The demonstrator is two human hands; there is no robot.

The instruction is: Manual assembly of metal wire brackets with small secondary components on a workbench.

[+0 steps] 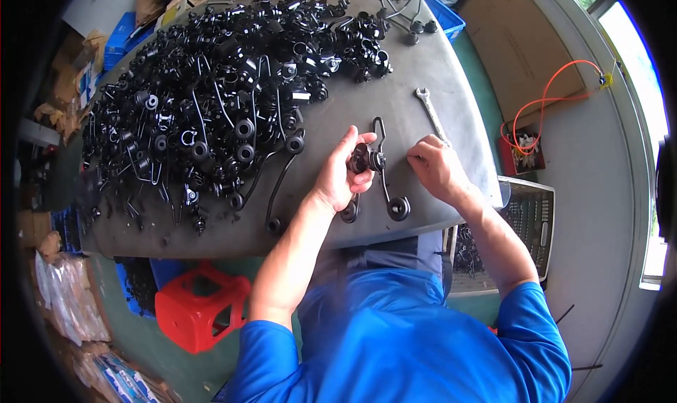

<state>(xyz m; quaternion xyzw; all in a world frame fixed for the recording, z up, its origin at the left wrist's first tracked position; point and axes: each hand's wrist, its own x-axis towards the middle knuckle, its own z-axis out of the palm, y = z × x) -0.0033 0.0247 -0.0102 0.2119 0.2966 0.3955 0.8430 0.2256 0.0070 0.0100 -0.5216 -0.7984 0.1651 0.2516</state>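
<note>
My left hand (344, 170) is closed around a black metal assembly with round clamp-like pieces (361, 157). A bent black rod (381, 131) runs beside this piece, and a ring-shaped black end (398, 208) sits lower down. Whether rod and clamp pieces are joined is hard to see. To the right, my right hand (438, 169) has its fingers pinched together; anything between them is hidden. A silver open-ended wrench (431, 114) lies just beyond that hand, its lower end partly covered by it.
A large heap of black clamps and bent rods (233, 86) covers the left of the grey table (395, 100). More rods (405, 11) lie at the far edge. A red stool (197, 308) stands below left. At right are a crate (546, 223) and an orange hose (539, 101).
</note>
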